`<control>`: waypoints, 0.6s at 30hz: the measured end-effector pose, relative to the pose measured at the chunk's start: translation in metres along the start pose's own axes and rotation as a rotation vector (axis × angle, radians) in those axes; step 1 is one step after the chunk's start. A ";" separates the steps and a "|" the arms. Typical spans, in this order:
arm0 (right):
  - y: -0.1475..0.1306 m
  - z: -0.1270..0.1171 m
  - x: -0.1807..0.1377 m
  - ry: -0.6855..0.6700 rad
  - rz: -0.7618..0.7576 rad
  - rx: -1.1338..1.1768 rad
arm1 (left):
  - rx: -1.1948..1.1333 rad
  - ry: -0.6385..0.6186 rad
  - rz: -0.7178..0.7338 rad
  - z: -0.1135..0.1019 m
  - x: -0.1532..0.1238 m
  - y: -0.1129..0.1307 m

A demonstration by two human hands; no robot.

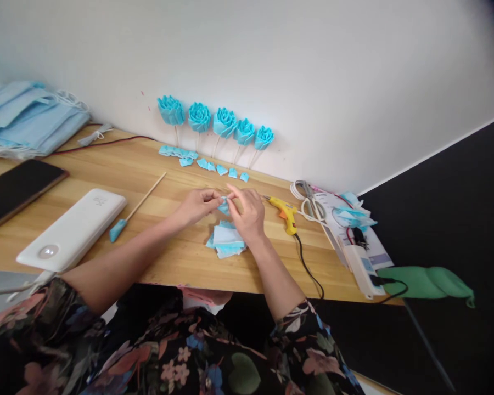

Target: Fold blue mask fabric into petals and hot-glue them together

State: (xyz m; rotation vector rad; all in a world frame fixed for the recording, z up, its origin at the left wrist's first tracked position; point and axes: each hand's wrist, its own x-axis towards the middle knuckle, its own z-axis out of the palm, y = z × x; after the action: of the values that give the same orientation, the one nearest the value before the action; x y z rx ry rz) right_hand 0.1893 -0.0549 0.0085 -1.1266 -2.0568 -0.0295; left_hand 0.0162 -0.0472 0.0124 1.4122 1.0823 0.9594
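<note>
Between my two hands is a small piece of light-blue mask fabric (pixel 224 206). My left hand (pixel 197 207) pinches its left side with thumb and forefinger. The fingers of my right hand (pixel 247 211) pinch the other side, with the forefinger raised a little. Just below them on the wooden table lies a loose pile of blue and white fabric pieces (pixel 228 240). A yellow glue gun (pixel 286 213) rests to the right of my right hand. Left of my left hand lies a thin wooden stick (pixel 146 196) with a blue fabric bud (pixel 117 230) on its end.
Several blue fabric roses (pixel 224 122) on sticks lean along the wall, with folded blue pieces (pixel 221 170) before them. A white power bank (pixel 72 229), a phone (pixel 18 189) and stacked masks (pixel 28 118) are left. Scissors (pixel 313 206) and a power strip (pixel 360 269) are right.
</note>
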 end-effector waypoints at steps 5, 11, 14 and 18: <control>-0.003 -0.004 0.001 0.000 -0.077 -0.071 | -0.197 -0.027 -0.050 -0.002 0.000 -0.001; -0.007 -0.008 0.000 0.031 -0.109 -0.044 | -0.290 0.040 -0.072 -0.001 -0.001 0.001; -0.011 -0.008 0.000 0.027 -0.092 -0.010 | -0.264 0.036 -0.072 -0.001 -0.001 0.003; -0.011 -0.009 -0.001 0.118 0.075 0.183 | -0.286 0.041 -0.061 -0.002 -0.001 0.003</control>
State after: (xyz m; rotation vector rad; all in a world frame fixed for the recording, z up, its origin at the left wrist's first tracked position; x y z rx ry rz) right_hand 0.1872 -0.0658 0.0172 -1.0622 -1.8708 0.1236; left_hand 0.0143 -0.0478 0.0159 1.1251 0.9687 1.0567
